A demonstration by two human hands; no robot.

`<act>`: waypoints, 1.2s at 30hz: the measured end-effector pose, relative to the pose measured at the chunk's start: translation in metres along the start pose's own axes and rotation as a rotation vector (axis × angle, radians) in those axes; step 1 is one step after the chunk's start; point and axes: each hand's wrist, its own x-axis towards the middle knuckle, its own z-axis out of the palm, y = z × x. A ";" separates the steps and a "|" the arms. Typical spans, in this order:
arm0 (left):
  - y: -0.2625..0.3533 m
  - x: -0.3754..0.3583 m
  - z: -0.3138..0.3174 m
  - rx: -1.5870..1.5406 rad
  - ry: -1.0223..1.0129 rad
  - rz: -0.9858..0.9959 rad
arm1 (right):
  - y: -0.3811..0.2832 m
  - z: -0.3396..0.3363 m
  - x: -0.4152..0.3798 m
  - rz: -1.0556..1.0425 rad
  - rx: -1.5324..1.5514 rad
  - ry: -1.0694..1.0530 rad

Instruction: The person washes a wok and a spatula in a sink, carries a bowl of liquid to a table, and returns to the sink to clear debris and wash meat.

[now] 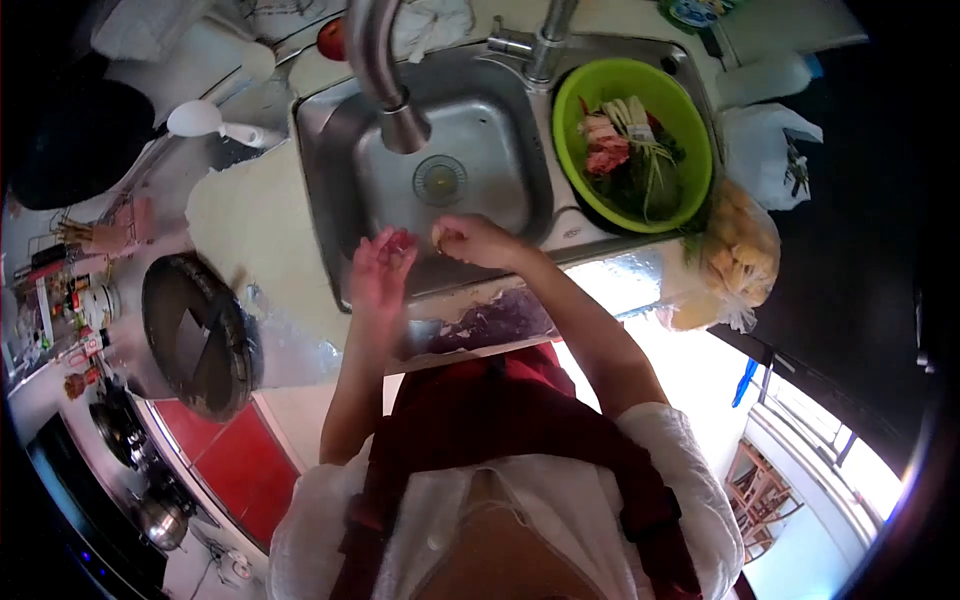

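Note:
Both my hands are over the front edge of a steel sink [330, 150]. My left hand [380, 268] has its fingers spread and holds nothing; it is reddish and slightly blurred. Just beside it, my right hand [478, 241] is curled around a small pale piece of food [437, 235], pinched at the fingertips. I cannot tell what the piece is. The two hands are close together without touching, below the drain [439, 179]. The curved tap [385, 75] hangs over the basin above them.
A green bowl [690, 120] of greens and pink meat fills the right side of the sink. A plastic bag of yellowish items [738, 258] lies to its right. Left of the sink are a pale board [250, 225], a white ladle [195, 118] and a dark round pan [195, 335].

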 end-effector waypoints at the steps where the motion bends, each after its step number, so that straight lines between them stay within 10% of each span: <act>1: -0.011 0.000 0.013 0.063 0.035 0.026 | -0.007 -0.001 -0.014 0.074 0.272 0.103; 7: -0.109 -0.046 0.112 0.486 -0.150 0.264 | -0.025 0.021 -0.105 -0.072 1.260 0.561; 11: -0.185 -0.078 0.142 0.837 -0.529 0.413 | -0.021 0.028 -0.163 0.027 1.042 1.238; 21: -0.313 -0.141 0.220 1.094 -1.301 0.421 | 0.041 -0.003 -0.328 -0.006 1.266 1.730; 24: -0.340 -0.147 0.234 0.679 -1.011 -0.001 | 0.110 -0.004 -0.369 -0.364 1.721 1.578; 28: -0.333 -0.138 0.242 0.636 -0.611 -0.118 | 0.159 -0.030 -0.401 -0.372 1.507 1.641; 31: -0.319 -0.103 0.216 0.514 -0.480 0.020 | 0.183 -0.048 -0.407 0.264 0.666 1.568; 36: -0.259 -0.044 0.161 0.474 -0.213 0.085 | 0.190 -0.053 -0.404 0.517 0.319 1.737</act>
